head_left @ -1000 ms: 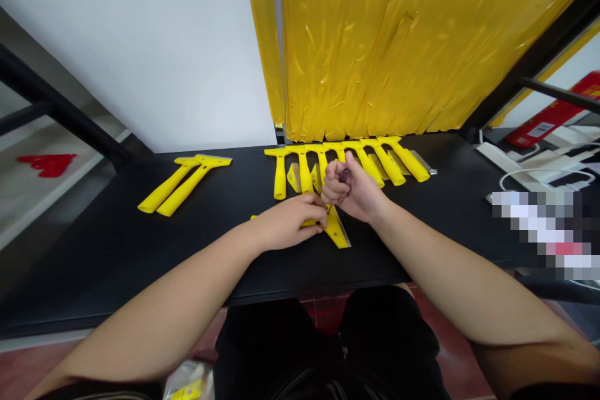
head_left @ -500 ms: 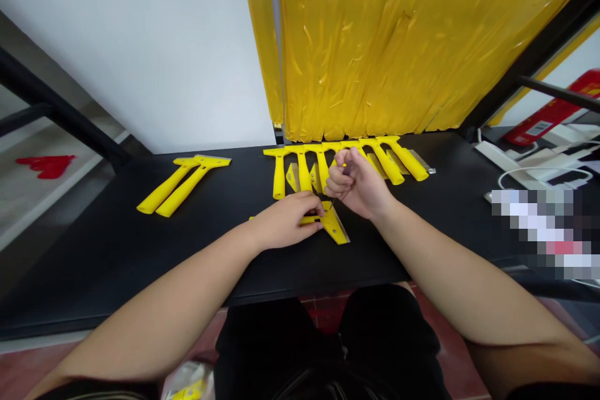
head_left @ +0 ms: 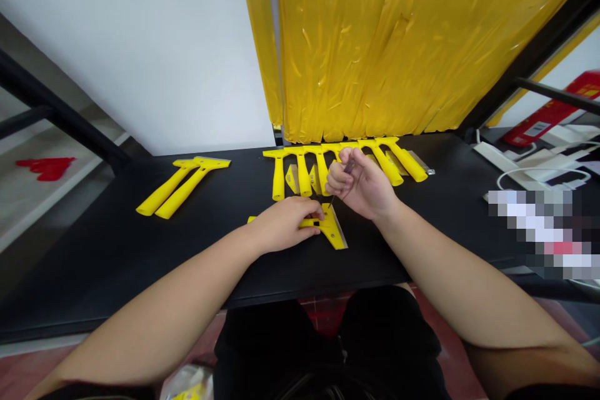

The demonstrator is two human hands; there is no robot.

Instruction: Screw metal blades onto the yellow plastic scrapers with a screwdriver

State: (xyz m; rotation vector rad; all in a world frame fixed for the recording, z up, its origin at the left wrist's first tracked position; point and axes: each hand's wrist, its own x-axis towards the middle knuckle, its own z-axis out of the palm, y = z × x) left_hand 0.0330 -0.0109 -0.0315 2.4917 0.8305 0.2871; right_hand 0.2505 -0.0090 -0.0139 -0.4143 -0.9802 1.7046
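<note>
Tabletop black, yellow sheeting behind, left grip clamping scraper, right grip clutching screwdriver

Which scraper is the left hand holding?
The front scraper, nearest the person, its head pointing right; the other scrapers on the table lie farther back.

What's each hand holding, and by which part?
Left hand: the yellow T-shaped scraper, by its handle near the head. Right hand: a thin-shafted tool, by its dark handle.
</note>
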